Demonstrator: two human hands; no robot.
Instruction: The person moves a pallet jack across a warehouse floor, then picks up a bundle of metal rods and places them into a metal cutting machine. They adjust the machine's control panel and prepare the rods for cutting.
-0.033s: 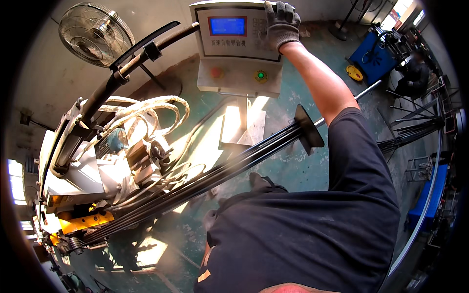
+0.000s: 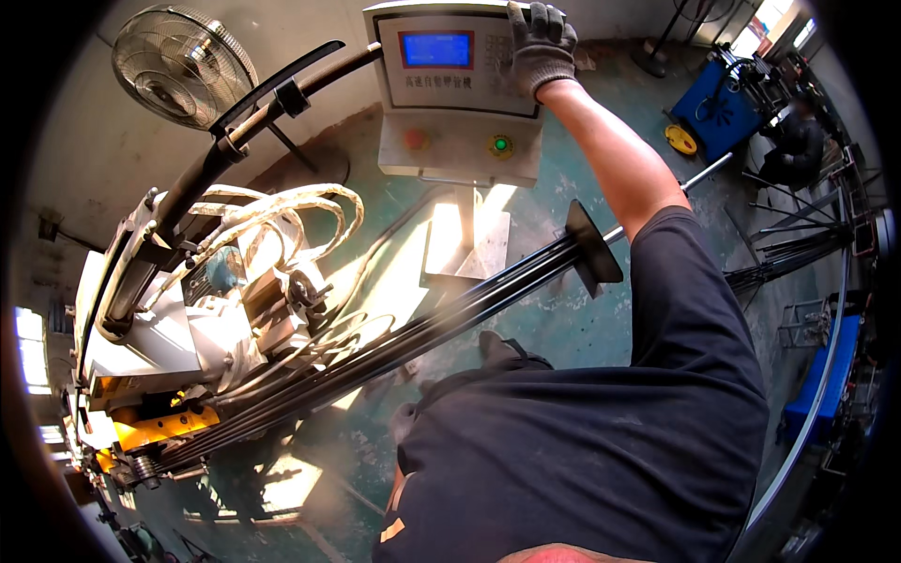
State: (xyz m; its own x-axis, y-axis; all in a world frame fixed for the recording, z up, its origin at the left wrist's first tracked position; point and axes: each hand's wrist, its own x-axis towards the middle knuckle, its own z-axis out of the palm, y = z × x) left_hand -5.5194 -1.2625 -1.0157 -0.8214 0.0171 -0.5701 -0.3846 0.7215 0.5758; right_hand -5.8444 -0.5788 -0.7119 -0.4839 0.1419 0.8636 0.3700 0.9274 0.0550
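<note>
A bundle of long black metal rods (image 2: 394,342) already lies loaded across the white tube-bending machine (image 2: 188,328); what seems left is the keying-in. The right hand (image 2: 542,45) in its grey knit glove reaches up, fingers together (pressing flat), on the grey control box (image 2: 460,113) at its top right corner. The left hand is out of view.

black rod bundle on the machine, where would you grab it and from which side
Grip the black rod bundle on its bare middle stretch, from above, hands wrapping around it. It lies as a long, thin, low-slanting bundle; the flat black plate blocks its upper end and the bending machine crowds its lower end. The right hand is up on the control panel.
</note>
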